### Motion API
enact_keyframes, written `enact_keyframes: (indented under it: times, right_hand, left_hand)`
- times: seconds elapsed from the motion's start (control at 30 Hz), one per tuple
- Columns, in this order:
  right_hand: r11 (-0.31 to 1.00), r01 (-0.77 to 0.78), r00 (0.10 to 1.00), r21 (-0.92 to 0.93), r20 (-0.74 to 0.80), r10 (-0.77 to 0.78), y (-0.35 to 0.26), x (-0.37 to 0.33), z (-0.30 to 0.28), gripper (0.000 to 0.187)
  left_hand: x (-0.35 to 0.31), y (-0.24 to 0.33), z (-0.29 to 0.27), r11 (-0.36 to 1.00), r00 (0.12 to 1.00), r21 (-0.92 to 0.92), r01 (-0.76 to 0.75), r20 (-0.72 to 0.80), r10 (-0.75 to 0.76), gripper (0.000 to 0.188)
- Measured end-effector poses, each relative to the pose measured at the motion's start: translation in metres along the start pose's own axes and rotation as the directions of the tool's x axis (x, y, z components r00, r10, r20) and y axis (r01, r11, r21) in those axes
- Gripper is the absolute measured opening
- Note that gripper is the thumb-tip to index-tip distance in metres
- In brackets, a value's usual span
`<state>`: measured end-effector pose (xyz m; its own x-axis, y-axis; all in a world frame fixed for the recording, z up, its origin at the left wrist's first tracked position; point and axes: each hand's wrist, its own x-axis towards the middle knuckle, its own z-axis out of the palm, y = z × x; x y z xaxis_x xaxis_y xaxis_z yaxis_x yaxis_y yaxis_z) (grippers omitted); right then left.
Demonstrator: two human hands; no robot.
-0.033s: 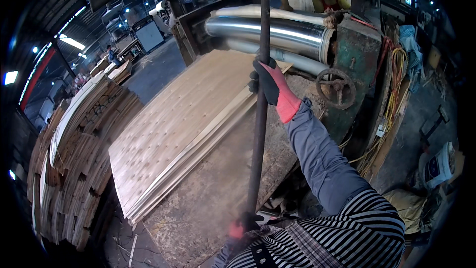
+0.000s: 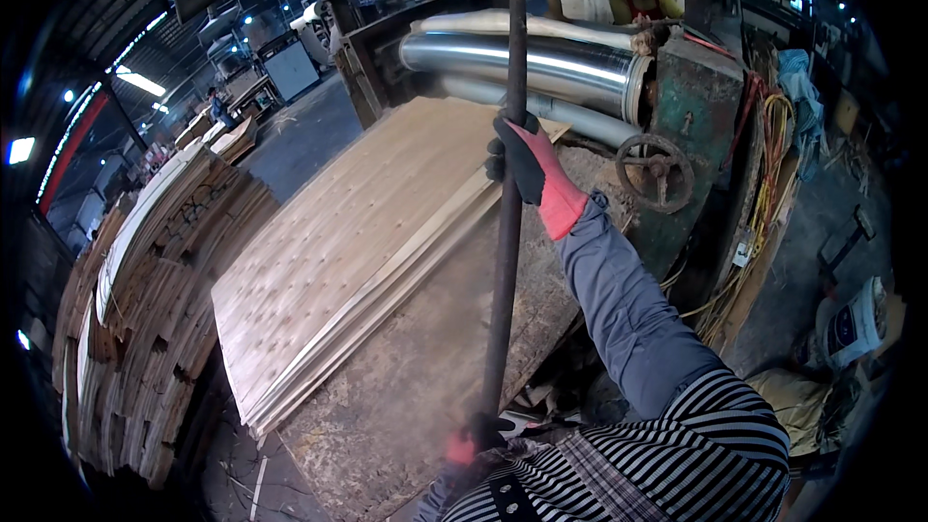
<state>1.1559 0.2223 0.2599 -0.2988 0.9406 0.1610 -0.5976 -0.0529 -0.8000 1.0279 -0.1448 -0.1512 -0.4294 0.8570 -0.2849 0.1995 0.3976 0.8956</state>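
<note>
Head: left hand (image 2: pixel 485 430) apparently on pole (image 2: pixel 504 271)

A ragged-edged veneer stack (image 2: pixel 169 329) stands at left, a ceiling light (image 2: pixel 141 83) glows beyond it, and at right are a blue cloth (image 2: pixel 797 87), yellow cables (image 2: pixel 775 126) and a white bucket (image 2: pixel 856 324).

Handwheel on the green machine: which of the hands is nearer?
Right. The right hand grips the dark pole, left of the handwheel in the view; the left hand is farther off, low by the pole's lower visible end.
</note>
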Motion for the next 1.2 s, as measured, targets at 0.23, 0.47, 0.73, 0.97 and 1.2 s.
enact_keyframes:
  times: [0.23,0.47,0.73,0.97,1.2]
  right_hand:
    - [0.999,0.011,1.000,-0.030,0.003,-0.011,0.000,-0.001,-0.003,0.020]
    - [0.999,-0.012,1.000,-0.033,-0.010,0.012,0.004,0.003,-0.001,0.020]
    - [1.000,0.002,1.000,-0.026,-0.015,-0.003,0.006,0.000,0.006,0.019]
    - [1.000,0.014,1.000,-0.018,-0.009,-0.014,0.011,0.001,0.010,0.020]
    - [1.000,0.017,1.000,-0.020,-0.008,-0.017,0.014,0.004,0.012,0.021]
  left_hand:
    - [0.006,-0.012,0.005,1.000,0.996,-0.031,0.002,0.084,0.000,0.029]
    - [-0.011,0.047,0.000,0.998,0.997,-0.018,0.056,-0.046,-0.056,0.030]
    - [-0.002,0.039,-0.012,0.996,0.995,-0.034,0.083,0.049,-0.081,0.030]
    - [-0.014,0.083,-0.020,0.992,0.995,-0.093,0.089,0.060,-0.084,0.033]
    - [0.003,0.045,-0.023,0.988,0.994,-0.155,0.006,0.112,0.012,0.030]
